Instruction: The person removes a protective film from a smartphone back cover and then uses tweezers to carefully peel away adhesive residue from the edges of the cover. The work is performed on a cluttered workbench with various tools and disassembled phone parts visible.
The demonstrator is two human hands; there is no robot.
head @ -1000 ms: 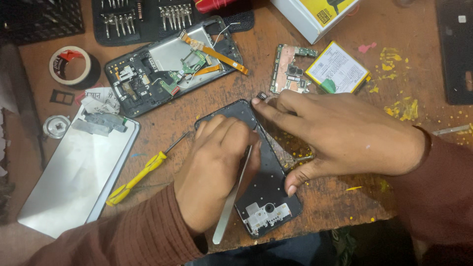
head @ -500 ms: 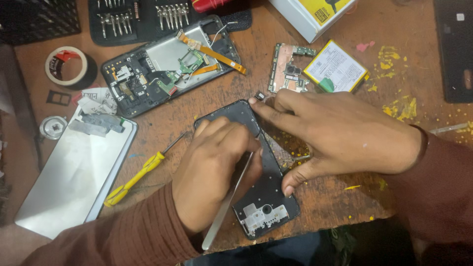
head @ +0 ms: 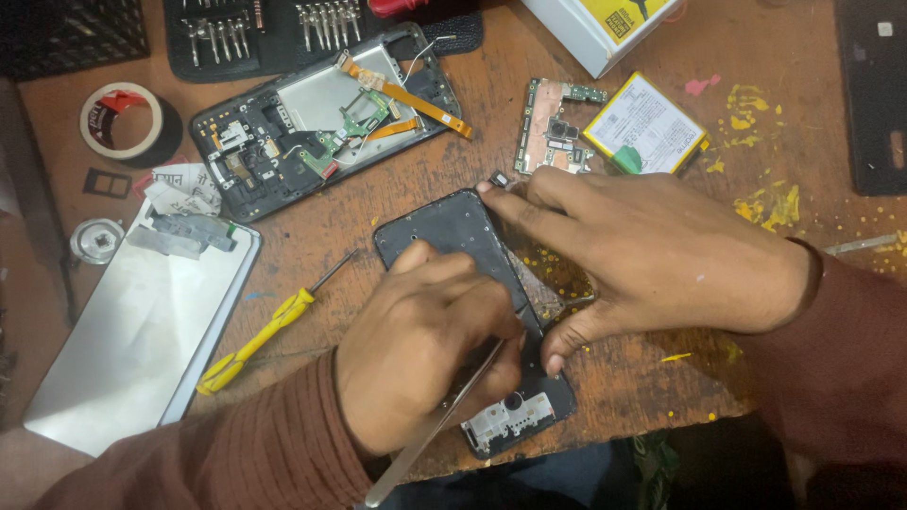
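Worn brown wooden workbench (head: 397,203), its surface scratched and flecked with yellow paint, densest toward the right side. A black mat (head: 874,90) lies at the right edge; a dark grid tray (head: 71,33) occupies the upper left corner. Lighting is even and soft.

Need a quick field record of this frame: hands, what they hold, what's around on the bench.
left hand: grips metal tweezers, tip over black phone frame
right hand: presses flat on the phone frame's right edge
left of frame: yellow screwdriver, silver panel
above: opened phone body with orange flex cables, circuit board, battery
far left: tape roll
surface: worn wooden bench
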